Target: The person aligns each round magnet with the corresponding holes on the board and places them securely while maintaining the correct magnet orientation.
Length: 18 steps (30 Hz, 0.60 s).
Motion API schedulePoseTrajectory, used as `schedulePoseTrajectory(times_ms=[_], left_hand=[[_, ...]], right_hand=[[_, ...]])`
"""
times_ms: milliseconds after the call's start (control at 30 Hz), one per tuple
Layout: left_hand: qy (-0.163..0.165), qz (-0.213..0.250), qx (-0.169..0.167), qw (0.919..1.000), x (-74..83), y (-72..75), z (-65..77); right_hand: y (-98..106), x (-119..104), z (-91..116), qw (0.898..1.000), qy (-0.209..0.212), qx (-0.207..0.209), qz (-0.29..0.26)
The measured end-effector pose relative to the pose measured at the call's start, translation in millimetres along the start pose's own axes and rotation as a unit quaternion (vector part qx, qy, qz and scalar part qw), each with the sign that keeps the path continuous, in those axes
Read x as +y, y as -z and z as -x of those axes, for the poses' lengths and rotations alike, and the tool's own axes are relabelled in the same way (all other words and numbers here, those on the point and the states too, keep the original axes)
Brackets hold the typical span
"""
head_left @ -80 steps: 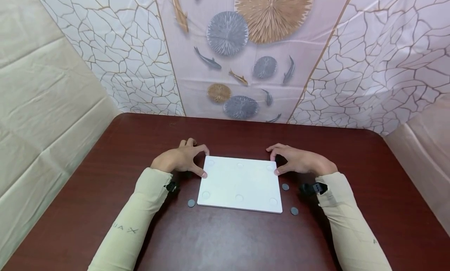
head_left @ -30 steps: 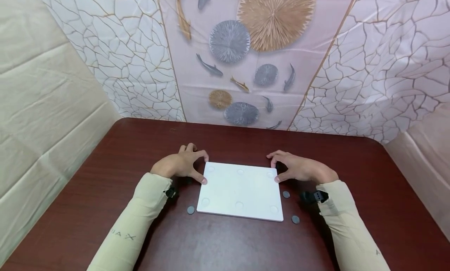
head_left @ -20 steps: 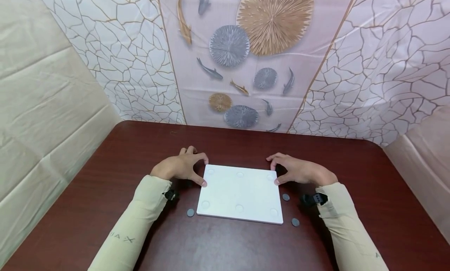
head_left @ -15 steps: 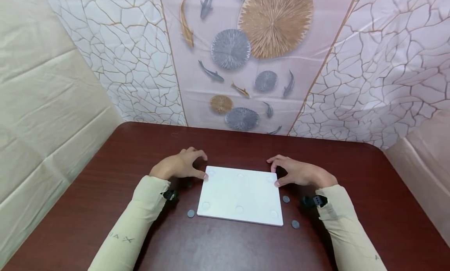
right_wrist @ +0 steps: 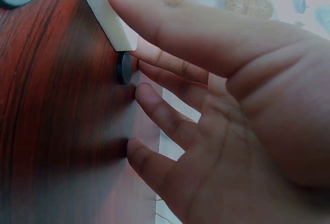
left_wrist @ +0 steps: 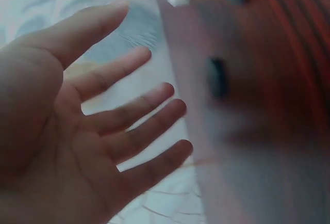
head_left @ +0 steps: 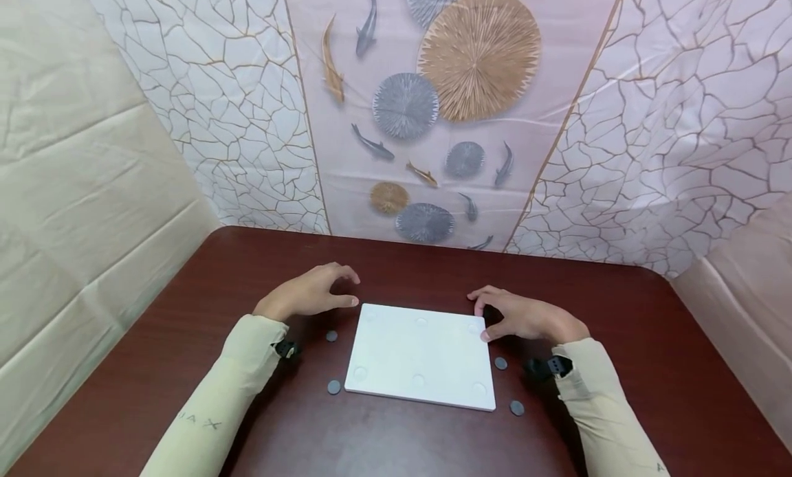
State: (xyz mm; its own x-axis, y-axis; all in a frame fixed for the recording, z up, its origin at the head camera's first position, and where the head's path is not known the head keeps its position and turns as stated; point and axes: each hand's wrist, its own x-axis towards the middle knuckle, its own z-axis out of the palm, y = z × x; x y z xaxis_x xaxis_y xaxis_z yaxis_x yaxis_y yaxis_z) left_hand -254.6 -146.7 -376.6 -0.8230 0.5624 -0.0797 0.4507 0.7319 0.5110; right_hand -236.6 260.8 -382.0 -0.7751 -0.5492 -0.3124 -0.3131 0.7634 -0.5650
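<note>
A white rectangular board with several shallow round recesses lies flat on the table. My right hand pinches its far right corner, the thumb on the right edge and the index finger at the back. Off the board's left side, my left hand hovers with fingers spread and nothing held. Two grey discs, a farther disc and a nearer disc, lie left of the board. To its right are a grey disc and another disc. By the board's corner, the right wrist view shows a dark disc.
The dark red-brown table has a glossy top. A patterned cloth hangs behind its far edge, with beige cloth at the left and more at the right.
My left hand has let go of the board and moved up and left, uncovering a disc. The right hand keeps its hold. The head view has tilted up slightly.
</note>
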Motion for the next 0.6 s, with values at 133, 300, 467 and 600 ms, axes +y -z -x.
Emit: schedulePoseTrajectory(times_ms=[133,300,467,600], left_hand=[[-0.017,0.021,0.003,0.9996,-22.9,-3.9,-10.5],[-0.047,0.069,-0.028,0.9961,-36.9,-4.3,-18.8],[-0.078,0.103,-0.094,0.9872,-34.5,-6.7,-23.3],[-0.066,0.111,-0.111,0.9853,-31.1,-8.2,-22.9]], right_hand=[[0.2,1.1,1.2,1.0,0.006,0.002,-0.007],[0.9,0.9,-0.1,1.0,0.015,0.001,-0.007],[-1.0,2.1,0.8,1.0,0.005,-0.004,-0.011],[0.4,0.5,-2.4,1.0,-0.005,-0.001,-0.008]])
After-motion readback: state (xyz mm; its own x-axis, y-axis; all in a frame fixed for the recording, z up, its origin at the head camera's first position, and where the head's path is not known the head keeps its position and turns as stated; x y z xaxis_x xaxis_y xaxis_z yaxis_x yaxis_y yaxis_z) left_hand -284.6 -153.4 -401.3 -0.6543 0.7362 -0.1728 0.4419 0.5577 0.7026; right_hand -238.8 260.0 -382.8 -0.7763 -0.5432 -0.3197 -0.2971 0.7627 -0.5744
